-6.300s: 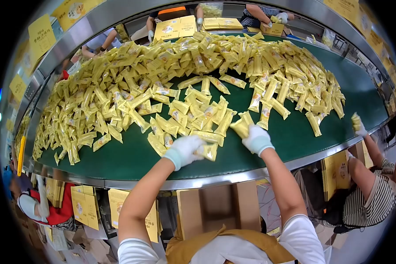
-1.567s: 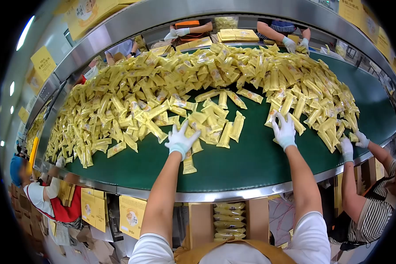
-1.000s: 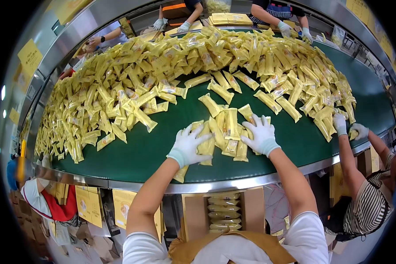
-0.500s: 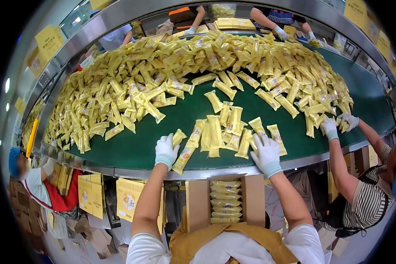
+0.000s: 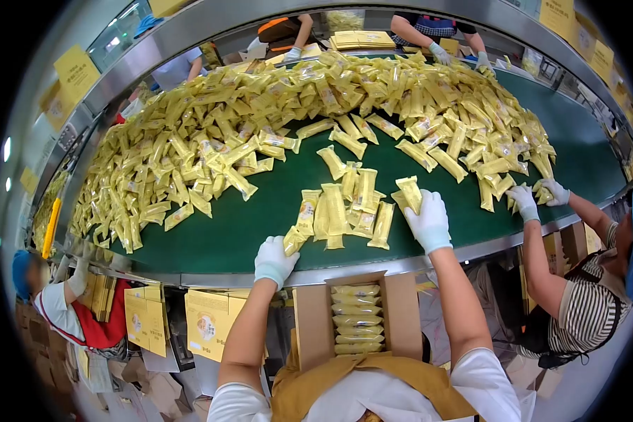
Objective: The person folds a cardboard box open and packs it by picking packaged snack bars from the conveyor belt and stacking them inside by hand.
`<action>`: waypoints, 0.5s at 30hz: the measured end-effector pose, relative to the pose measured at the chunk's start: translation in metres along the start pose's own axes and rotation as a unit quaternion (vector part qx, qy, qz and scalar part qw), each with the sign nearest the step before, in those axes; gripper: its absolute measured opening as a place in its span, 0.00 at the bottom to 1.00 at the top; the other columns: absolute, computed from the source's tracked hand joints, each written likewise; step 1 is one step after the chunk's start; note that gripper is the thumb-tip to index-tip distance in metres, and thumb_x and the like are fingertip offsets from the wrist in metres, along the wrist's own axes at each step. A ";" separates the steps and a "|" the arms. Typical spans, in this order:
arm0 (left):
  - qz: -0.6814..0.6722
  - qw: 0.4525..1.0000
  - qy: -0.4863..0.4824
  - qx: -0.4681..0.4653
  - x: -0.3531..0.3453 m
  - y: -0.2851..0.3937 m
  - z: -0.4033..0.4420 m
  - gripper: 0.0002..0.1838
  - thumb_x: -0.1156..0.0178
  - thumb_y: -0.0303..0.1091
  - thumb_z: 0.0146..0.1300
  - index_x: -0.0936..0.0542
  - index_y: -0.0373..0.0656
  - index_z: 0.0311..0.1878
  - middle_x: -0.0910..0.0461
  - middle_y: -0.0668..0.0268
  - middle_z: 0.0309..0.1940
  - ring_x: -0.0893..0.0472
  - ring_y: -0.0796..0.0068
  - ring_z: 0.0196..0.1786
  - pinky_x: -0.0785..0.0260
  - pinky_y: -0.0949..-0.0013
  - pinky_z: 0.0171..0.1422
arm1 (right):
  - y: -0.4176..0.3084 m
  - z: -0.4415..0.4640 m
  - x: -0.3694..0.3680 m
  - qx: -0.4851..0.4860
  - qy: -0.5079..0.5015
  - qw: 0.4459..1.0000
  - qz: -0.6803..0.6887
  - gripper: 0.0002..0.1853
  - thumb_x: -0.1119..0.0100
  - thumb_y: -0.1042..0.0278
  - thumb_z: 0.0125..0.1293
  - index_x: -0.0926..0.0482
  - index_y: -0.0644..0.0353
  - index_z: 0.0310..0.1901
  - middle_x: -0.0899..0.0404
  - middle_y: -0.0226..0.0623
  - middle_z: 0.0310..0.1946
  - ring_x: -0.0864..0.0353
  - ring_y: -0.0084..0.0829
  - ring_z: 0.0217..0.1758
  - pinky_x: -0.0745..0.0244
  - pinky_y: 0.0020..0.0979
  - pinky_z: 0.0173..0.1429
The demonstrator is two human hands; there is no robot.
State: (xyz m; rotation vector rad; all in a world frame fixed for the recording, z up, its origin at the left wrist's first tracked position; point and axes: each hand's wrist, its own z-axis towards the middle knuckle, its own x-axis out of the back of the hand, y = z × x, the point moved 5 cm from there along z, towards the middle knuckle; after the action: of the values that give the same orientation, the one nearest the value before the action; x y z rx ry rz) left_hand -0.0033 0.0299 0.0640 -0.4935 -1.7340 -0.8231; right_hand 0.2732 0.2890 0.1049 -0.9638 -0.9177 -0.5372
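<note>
My left hand (image 5: 276, 261), in a white glove, is closed around a yellow wrapped snack packet (image 5: 295, 240) at the belt's near edge. My right hand (image 5: 427, 222), gloved too, grips yellow snack packets (image 5: 408, 194) that point up and away from me; how many is partly hidden by the fingers. Between the hands a loose cluster of the same packets (image 5: 335, 209) lies on the green belt, some overlapping. Below, against my apron, stands an open cardboard box (image 5: 404, 316) with a column of packets (image 5: 357, 320) stacked flat inside.
A large heap of packets (image 5: 260, 105) spreads over the green belt (image 5: 260, 225) beyond my hands. A metal rim (image 5: 211, 278) edges the belt. At right, a co-worker's gloved hands (image 5: 524, 202) touch packets. Yellow printed cartons (image 5: 211, 323) stand at lower left. More people work across the belt.
My left hand has moved right and slightly down, closing on a packet. My right hand has risen and gathered the packets near it into its grip.
</note>
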 end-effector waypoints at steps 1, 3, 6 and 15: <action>0.007 1.000 -0.019 0.008 0.004 -0.007 0.000 0.28 0.29 0.51 0.55 0.20 0.42 0.53 0.20 0.52 0.55 0.19 0.48 0.57 0.23 0.54 0.61 | 0.008 0.010 -0.017 -0.013 -0.048 0.997 -0.065 0.29 0.25 0.54 0.56 0.22 0.63 0.54 0.21 0.49 0.47 0.20 0.50 0.52 0.23 0.48 0.58; 0.025 0.996 -0.074 0.046 0.018 -0.021 -0.004 0.28 0.29 0.50 0.55 0.20 0.38 0.52 0.17 0.48 0.51 0.19 0.46 0.56 0.24 0.54 0.61 | 0.020 0.017 -0.045 -0.021 -0.121 0.978 -0.169 0.29 0.26 0.47 0.57 0.20 0.62 0.52 0.19 0.48 0.48 0.18 0.47 0.53 0.22 0.45 0.58; -0.014 0.998 -0.025 0.064 0.052 -0.032 -0.008 0.27 0.30 0.53 0.56 0.20 0.39 0.50 0.15 0.45 0.46 0.15 0.45 0.49 0.21 0.52 0.56 | 0.021 0.020 -0.058 -0.023 -0.162 0.954 -0.253 0.32 0.31 0.36 0.57 0.16 0.60 0.48 0.16 0.46 0.47 0.17 0.41 0.55 0.22 0.40 0.59; -0.027 0.996 0.018 0.079 0.029 0.071 0.088 0.27 0.32 0.51 0.60 0.25 0.43 0.56 0.17 0.47 0.52 0.16 0.46 0.54 0.22 0.51 0.59 | 0.016 0.009 0.019 -0.077 -0.126 0.985 -0.093 0.28 0.30 0.45 0.57 0.19 0.63 0.47 0.17 0.51 0.45 0.14 0.49 0.50 0.19 0.45 0.55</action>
State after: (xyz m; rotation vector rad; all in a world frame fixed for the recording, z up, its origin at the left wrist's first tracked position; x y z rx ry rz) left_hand -0.0217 0.1406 0.0970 -0.3254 -1.7700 -0.7210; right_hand 0.2915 0.3042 0.1159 -1.1090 -1.2166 -0.6619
